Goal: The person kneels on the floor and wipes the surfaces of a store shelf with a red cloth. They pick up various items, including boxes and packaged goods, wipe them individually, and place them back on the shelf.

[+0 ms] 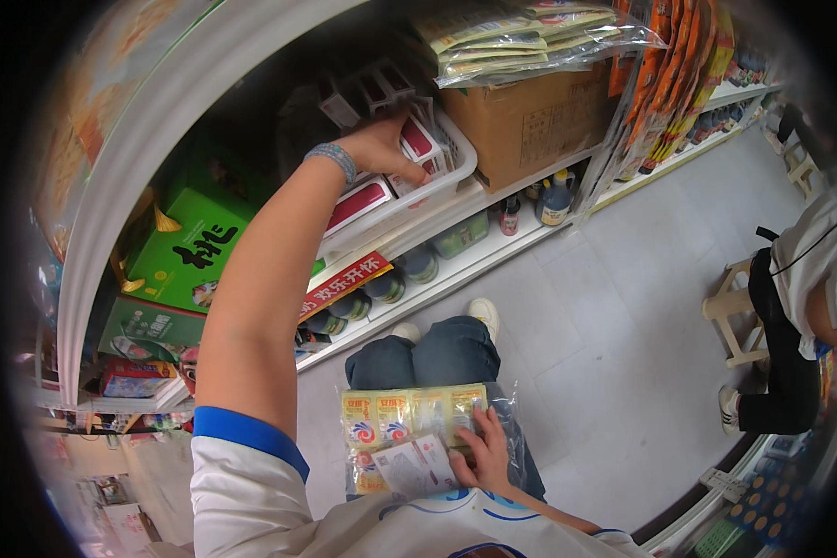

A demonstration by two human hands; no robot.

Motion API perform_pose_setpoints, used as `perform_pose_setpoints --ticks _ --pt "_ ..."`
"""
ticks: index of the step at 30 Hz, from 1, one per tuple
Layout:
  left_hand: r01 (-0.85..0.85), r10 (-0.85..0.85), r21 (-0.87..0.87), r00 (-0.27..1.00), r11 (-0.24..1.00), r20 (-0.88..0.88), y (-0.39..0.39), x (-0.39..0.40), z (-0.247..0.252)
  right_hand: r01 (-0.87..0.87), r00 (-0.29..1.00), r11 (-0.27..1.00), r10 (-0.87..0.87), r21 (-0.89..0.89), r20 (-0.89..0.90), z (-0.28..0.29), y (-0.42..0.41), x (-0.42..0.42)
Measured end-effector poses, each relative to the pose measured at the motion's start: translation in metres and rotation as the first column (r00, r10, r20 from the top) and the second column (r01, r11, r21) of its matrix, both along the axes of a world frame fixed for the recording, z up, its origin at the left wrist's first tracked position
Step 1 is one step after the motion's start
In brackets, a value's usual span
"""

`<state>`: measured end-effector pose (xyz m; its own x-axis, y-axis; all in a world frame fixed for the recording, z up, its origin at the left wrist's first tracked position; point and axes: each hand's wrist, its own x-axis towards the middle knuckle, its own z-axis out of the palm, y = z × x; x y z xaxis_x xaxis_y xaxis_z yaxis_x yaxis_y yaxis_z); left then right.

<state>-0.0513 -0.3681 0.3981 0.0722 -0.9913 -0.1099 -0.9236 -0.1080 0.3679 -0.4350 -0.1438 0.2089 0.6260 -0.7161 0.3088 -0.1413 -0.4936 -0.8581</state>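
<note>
My left hand reaches into a white plastic basket on the shelf, thumb and index finger spread wide over small white-and-red boxes. Its other fingertips are blurred in shadow. Another such box lies beneath the wrist. On my lap rests a clear bag of yellow Angel sachets, topped by a white printed packet. My right hand lies on the bag with bent fingers, thumb at the packet's right edge. Whether it grips the packet is unclear.
A cardboard box bearing bagged packets stands right of the basket. Green gift boxes are at left; dark jars line the lower shelf. Orange packets hang farther right. Another person sits on a stool.
</note>
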Motion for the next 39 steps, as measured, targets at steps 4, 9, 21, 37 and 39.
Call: perform_pose_setpoints --ticks 4,9,21,37,39 --pt "0.012 -0.016 -0.058 0.998 0.998 -0.060 0.004 0.004 0.000 0.005 1.000 1.000 -0.005 -0.001 -0.002 0.000 0.003 -0.001" --pt "-0.052 0.102 -0.191 0.959 0.980 0.264 0.011 -0.009 0.023 -0.012 0.999 1.000 0.012 0.005 -0.049 0.003 0.000 -0.003" --pt "-0.094 0.277 -0.559 0.928 0.824 0.251 0.080 -0.057 0.089 -0.047 0.998 0.998 0.048 0.034 -0.049 0.014 0.004 -0.005" --pt "-0.160 0.025 -0.319 0.921 0.934 -0.388 0.292 -0.177 0.050 0.011 0.995 0.899 0.033 -0.437 0.093 0.109 0.005 0.003" --pt "-0.257 0.129 -0.129 0.786 0.958 -0.605 0.307 -0.195 0.032 0.061 0.998 0.835 -0.034 -0.546 0.060 0.110 0.014 0.007"
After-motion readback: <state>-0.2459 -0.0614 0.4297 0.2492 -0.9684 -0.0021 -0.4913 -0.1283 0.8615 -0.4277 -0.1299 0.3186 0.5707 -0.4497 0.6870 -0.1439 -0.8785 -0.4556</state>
